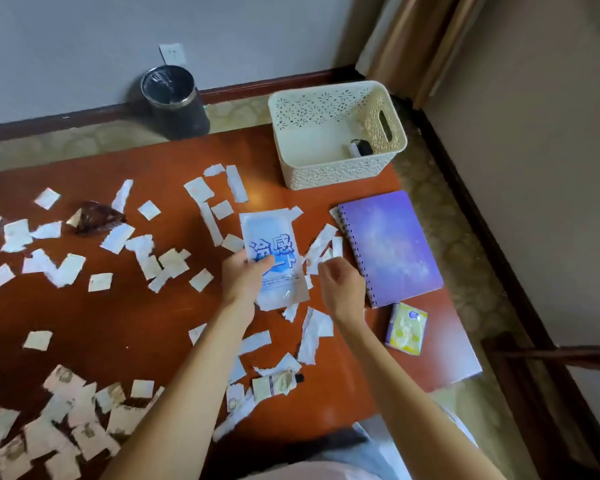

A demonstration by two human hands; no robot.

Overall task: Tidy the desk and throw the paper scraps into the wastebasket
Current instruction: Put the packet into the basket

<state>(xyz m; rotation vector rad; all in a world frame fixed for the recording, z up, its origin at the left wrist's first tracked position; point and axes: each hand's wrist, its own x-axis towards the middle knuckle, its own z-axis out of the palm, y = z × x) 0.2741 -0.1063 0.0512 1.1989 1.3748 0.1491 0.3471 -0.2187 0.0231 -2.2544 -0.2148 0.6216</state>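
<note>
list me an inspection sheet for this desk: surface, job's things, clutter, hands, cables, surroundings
surface: glossy red-brown desk, strewn with torn paper.
job's things: white paper scraps spread over most of the top; wastebasket, dark-lined, on the floor beyond the far edge, by the wall.
clutter: cream basket holding a small dark item; purple spiral notebook; yellow tissue pack; squeezed tube; brown wrapper.
grips: left hand holds a blue-white packet; right hand has fingers curled at scraps beside the notebook, hold unclear.
cables: nothing seen.
surroundings: wall socket above the wastebasket; curtain at far right.
</note>
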